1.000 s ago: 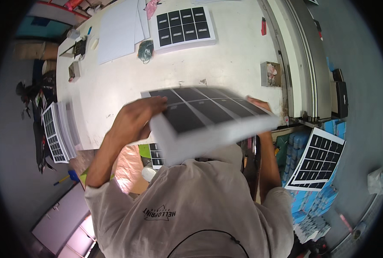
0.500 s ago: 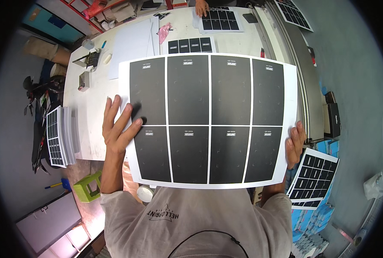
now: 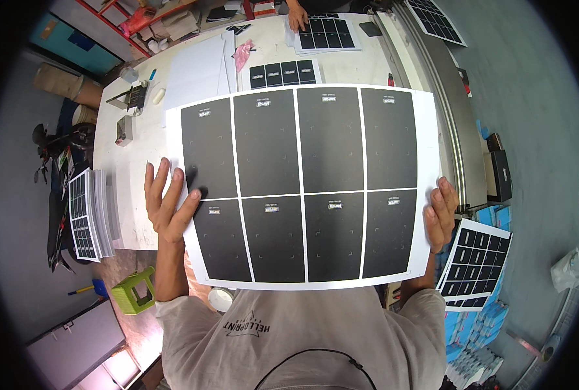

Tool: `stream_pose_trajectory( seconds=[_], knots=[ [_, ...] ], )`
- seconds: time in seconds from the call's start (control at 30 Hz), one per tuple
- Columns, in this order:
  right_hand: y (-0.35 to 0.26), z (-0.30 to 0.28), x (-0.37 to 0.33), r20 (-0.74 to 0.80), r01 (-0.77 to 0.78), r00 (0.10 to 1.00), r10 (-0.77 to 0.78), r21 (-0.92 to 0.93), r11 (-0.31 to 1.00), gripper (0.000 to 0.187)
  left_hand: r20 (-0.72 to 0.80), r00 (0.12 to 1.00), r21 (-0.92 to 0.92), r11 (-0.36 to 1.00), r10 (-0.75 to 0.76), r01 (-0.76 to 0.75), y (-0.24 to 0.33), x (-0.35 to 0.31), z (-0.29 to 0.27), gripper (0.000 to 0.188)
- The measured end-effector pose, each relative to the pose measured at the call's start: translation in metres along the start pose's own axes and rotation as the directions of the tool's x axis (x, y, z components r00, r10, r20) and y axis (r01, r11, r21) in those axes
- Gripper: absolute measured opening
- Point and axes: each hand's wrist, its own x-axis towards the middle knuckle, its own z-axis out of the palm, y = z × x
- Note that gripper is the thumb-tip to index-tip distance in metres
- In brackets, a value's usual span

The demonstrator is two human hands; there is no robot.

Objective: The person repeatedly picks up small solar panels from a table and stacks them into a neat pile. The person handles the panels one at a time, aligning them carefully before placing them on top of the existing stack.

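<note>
A large white printed sheet [image 3: 300, 195] with two rows of black panels spans the space before my chest, held up between both hands. My left hand [image 3: 170, 207] is closed on its left edge, thumb over the printed face, the other fingers spread along the border. At the right edge my right hand [image 3: 440, 216] grips the sheet; its fingers curl at the margin and its thumb is hidden. The sheet covers the near part of the white table [image 3: 136, 195]. Just beyond its top edge lies another black-panelled print [image 3: 283, 74], partly covered.
Another person's hand [image 3: 297, 18] rests on a printed stack [image 3: 326, 34] at the far side. Blank white sheets [image 3: 195, 71] lie far left. A paper stack [image 3: 91, 214] stands at the left, more prints [image 3: 476, 263] at the right. A metal rail [image 3: 448, 130] borders the table's right.
The sheet and both my hands have shifted slightly left in view. The sheet has turned a little, its left side lower and its right side higher. My grip looks the same.
</note>
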Motion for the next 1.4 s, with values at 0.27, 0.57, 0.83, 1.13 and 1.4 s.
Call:
stream_pose_trajectory(
  seconds=[0.27,0.57,0.83,1.13,1.4],
  knots=[
    [0.024,-0.003,-0.025,0.291,-0.122,0.954,0.073,0.156,0.980,0.036,0.120,0.993,-0.104,0.995,0.014,-0.001,0.000,0.011,0.002,0.024],
    [-0.006,0.114,-0.204,0.630,-0.865,0.458,0.627,0.479,0.150,0.043,0.721,0.654,-0.514,0.808,0.227,0.287,0.031,0.039,0.039,0.049],
    [-0.069,0.067,-0.354,0.651,-0.926,-0.355,0.672,-0.144,-0.349,0.053,0.888,0.187,-0.445,0.889,0.421,0.108,0.065,0.006,0.123,0.023],
    [-0.063,0.014,-0.382,0.416,-0.937,-0.347,0.841,-0.124,-0.325,0.038,0.921,0.291,-0.331,0.915,0.260,0.230,0.084,-0.048,0.113,0.020],
    [-0.053,0.091,-0.091,0.557,-0.935,0.327,0.764,0.077,0.345,0.044,0.810,0.578,-0.129,0.930,-0.102,0.344,0.122,-0.093,0.120,0.066]
  ],
)
